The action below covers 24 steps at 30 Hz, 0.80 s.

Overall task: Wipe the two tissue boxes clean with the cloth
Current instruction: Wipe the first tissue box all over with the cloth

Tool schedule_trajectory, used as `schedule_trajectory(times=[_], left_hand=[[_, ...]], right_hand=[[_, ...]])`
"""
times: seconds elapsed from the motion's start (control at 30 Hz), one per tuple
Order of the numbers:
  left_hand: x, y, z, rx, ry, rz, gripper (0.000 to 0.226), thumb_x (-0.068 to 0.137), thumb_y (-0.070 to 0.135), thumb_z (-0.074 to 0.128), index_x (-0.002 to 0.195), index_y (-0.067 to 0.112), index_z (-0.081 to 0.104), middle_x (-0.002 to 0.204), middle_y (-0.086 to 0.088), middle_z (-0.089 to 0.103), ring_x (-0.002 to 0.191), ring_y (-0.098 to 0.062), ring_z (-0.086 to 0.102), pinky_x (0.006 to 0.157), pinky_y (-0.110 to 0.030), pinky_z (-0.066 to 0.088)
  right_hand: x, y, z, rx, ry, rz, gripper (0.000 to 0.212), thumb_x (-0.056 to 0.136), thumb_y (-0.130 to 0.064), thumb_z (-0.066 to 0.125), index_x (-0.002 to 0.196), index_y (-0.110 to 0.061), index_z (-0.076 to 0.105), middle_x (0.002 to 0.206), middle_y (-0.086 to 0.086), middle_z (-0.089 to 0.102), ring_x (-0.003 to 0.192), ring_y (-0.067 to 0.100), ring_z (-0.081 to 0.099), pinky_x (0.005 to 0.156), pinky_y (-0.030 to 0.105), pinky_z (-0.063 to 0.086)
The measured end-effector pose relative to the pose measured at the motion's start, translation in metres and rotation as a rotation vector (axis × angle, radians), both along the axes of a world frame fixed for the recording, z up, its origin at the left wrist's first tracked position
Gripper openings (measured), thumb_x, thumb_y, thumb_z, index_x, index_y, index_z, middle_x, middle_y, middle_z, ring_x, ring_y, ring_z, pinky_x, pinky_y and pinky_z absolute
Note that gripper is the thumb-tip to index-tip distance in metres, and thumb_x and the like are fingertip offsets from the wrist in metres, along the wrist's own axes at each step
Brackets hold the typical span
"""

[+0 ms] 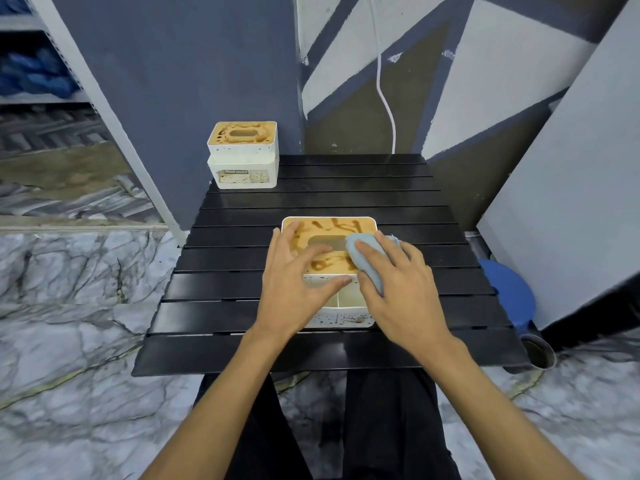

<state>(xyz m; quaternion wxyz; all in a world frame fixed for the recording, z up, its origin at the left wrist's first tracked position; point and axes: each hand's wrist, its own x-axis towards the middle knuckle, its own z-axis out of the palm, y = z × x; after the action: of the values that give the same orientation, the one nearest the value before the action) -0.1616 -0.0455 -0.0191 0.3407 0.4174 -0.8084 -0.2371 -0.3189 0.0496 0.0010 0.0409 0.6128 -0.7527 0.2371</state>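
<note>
We are looking down on a black slatted worktop (346, 188) that is standing on a grey-veined marble floor (69, 341), with a blue-grey wall (190, 64) rising behind it and a white cable (393, 133) hanging down the painted section to its right. To the left a white metal rack (104, 98) is holding blue bundles (34, 74). To the right we are seeing a large grey board (571, 168) leaning at a slant, a round blue object (509, 285) sitting just beside the worktop's edge, and a dark cup (538, 351) standing on the floor below it.
</note>
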Motion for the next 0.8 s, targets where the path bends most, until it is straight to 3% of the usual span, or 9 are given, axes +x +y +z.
schedule_trajectory(times=[0.1,0.23,0.37,0.5,0.63,0.8], left_hand=[[-0.002,0.003,0.001,0.039,0.044,0.026,0.052,0.068,0.066,0.077,0.113,0.042,0.069,0.158,0.007,0.029,0.144,-0.013,0.03,0.116,-0.037,0.032],[-0.004,0.0,-0.003,0.036,0.054,0.055,0.057,0.064,0.065,0.079,0.112,0.037,0.072,0.157,0.007,0.034,0.144,-0.015,0.031,0.118,-0.045,0.033],[-0.005,0.001,-0.005,0.031,0.085,0.058,0.058,0.062,0.067,0.079,0.111,0.036,0.073,0.155,0.007,0.035,0.143,-0.014,0.033,0.116,-0.04,0.034],[-0.005,0.001,-0.006,0.035,0.119,0.053,0.057,0.062,0.066,0.08,0.11,0.036,0.073,0.161,0.004,0.027,0.144,-0.014,0.032,0.114,-0.033,0.032],[-0.004,0.0,-0.005,0.032,0.106,0.046,0.066,0.057,0.076,0.073,0.109,0.037,0.074,0.166,-0.003,0.016,0.148,-0.017,0.027,0.116,-0.035,0.031],[-0.006,0.0,-0.005,0.049,0.087,0.07,0.055,0.059,0.064,0.083,0.107,0.039,0.073,0.168,-0.002,0.007,0.147,-0.016,0.03,0.11,-0.028,0.033]], right_hand=[[0.001,-0.003,0.001,-0.016,0.014,-0.014,0.047,0.095,-0.047,0.037,0.135,-0.028,0.052,0.145,0.002,0.048,0.127,0.031,0.044,0.088,0.047,0.047],[-0.008,-0.023,0.007,0.008,0.017,-0.029,0.042,0.098,-0.04,0.042,0.136,-0.026,0.055,0.145,0.001,0.049,0.121,0.032,0.047,0.086,0.048,0.048],[-0.002,-0.011,0.006,0.004,0.013,-0.006,0.045,0.097,-0.042,0.035,0.134,-0.027,0.055,0.146,0.001,0.048,0.123,0.032,0.045,0.086,0.048,0.046],[0.001,0.009,0.003,-0.023,0.026,0.024,0.041,0.096,-0.036,0.039,0.132,-0.029,0.058,0.143,0.0,0.051,0.122,0.032,0.046,0.084,0.047,0.046],[-0.01,-0.024,0.013,0.057,0.005,-0.031,0.038,0.099,-0.028,0.045,0.135,-0.029,0.056,0.147,-0.001,0.047,0.125,0.033,0.044,0.088,0.047,0.043],[-0.004,-0.016,0.015,0.088,0.023,-0.013,0.038,0.099,-0.031,0.047,0.137,-0.029,0.053,0.151,0.0,0.042,0.127,0.031,0.041,0.088,0.048,0.044]])
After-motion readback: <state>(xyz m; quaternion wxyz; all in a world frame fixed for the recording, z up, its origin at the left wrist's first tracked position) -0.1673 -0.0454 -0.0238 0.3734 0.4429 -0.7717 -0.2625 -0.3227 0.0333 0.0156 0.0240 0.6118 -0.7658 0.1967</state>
